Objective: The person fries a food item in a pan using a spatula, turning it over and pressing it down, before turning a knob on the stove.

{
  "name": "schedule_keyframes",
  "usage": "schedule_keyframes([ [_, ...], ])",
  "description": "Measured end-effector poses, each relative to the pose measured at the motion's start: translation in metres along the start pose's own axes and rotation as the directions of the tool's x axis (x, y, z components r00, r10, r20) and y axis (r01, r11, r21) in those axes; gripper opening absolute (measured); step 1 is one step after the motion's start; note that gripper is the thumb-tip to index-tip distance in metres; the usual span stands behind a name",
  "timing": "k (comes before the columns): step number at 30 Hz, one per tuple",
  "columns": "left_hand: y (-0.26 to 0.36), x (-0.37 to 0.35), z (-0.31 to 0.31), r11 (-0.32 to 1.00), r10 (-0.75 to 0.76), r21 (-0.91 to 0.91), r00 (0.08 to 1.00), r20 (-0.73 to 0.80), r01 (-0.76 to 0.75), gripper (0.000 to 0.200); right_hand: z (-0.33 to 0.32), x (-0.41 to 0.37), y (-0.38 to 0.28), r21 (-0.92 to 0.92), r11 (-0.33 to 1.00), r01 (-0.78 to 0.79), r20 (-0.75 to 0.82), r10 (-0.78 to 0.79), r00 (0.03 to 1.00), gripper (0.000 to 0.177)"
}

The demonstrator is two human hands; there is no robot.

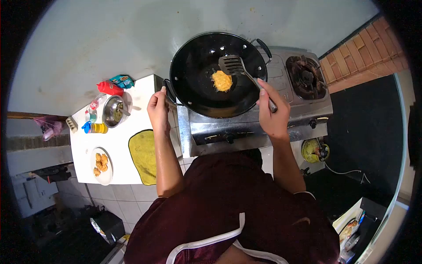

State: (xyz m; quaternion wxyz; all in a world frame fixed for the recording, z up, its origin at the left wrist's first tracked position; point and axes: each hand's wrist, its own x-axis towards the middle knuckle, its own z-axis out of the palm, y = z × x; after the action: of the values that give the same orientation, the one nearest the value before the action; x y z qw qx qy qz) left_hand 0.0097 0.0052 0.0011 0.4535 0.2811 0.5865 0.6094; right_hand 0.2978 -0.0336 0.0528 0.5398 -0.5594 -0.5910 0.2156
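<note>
A black wok (198,97) sits on the left side of the gas stove, and a golden fritter (222,81) lies in its middle. My right hand (273,112) is closed around the handle of a slotted metal spatula (231,65), whose head is over the wok, just above the fritter. My left hand (159,112) is closed at the wok's left handle (169,91), thumb up against it.
Right of the wok is a bare burner (306,77). On the white table (125,152) are a plate (104,177) of fried pieces, a metal bowl (115,111), a yellow cloth (144,156), a blue-capped bottle (95,127) and a red packet (110,88). A gas cylinder (312,152) stands below right.
</note>
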Motion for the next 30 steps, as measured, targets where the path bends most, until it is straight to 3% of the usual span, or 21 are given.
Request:
schedule_keyframes([
  [12,-0.001,0.002,0.0,1.0,0.025,0.017,1.0,0.0,-0.025,0.019,0.002,0.001,0.003,0.003,1.0,0.01,0.081,-0.01,0.997,0.014],
  [17,0.001,0.001,0.003,1.0,0.025,0.002,1.0,-0.006,-0.025,0.02,0.003,0.003,0.007,0.011,1.0,0.028,0.002,-0.028,1.0,0.014],
  [30,0.004,-0.002,0.006,0.999,0.002,-0.032,1.0,0.001,-0.002,0.02,0.002,0.003,0.01,0.024,0.999,-0.048,0.001,0.048,0.999,0.014],
])
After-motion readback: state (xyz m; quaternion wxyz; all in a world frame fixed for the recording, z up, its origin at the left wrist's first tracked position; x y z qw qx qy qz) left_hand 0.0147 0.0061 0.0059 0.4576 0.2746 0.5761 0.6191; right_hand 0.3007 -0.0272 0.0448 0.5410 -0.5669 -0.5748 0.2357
